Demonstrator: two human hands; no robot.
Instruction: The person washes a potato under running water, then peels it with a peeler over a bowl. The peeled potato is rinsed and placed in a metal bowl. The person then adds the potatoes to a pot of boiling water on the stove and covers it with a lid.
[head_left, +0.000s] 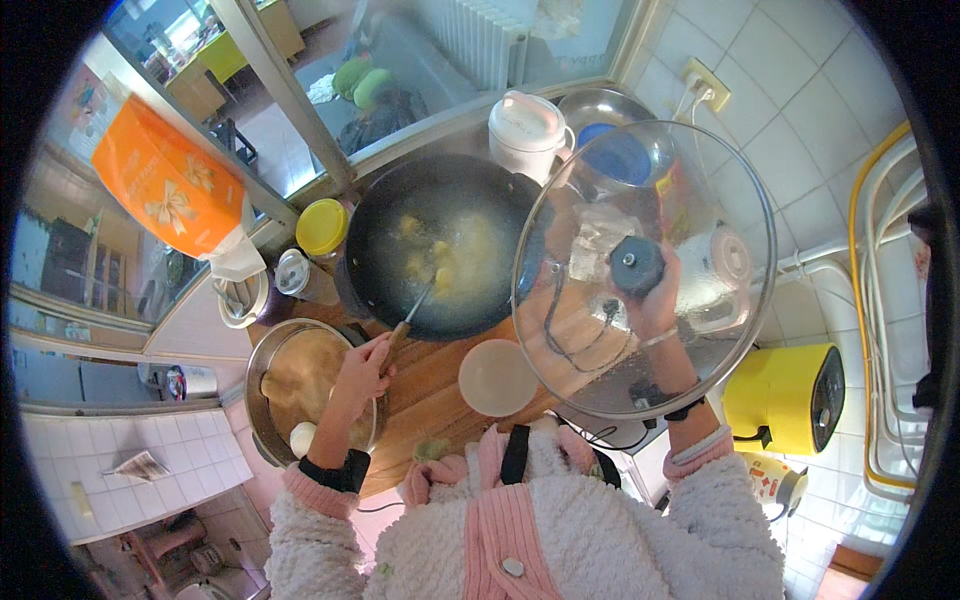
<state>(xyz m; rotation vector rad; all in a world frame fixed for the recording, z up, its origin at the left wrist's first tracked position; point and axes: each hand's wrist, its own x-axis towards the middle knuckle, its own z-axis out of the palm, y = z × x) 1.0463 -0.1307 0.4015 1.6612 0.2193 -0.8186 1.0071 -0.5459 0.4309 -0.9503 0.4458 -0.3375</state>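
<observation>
Wrapped around the wooden handle of a cooking utensil (421, 301), my left hand (363, 375) is at the near-left side of a dark wok (379, 191). The utensil's tip is down among yellowish food pieces (442, 277) in cloudy, steaming liquid. Its head is hidden, so I cannot tell its type. My right hand (660, 296) grips the dark knob (636, 264) of a large, see-through glass lid (720, 360). That lid is raised and tilted to the right of the wok, and its left edge overlaps the wok's right rim in view.
Under my left forearm is a steel pot (259, 360) with brownish contents and a white round item (302, 437). A pale bowl (498, 377) sits on the wooden counter (427, 390). Lidded jars (322, 226) line the left; a white lidded container (527, 135) and yellow appliance (776, 397) stand right.
</observation>
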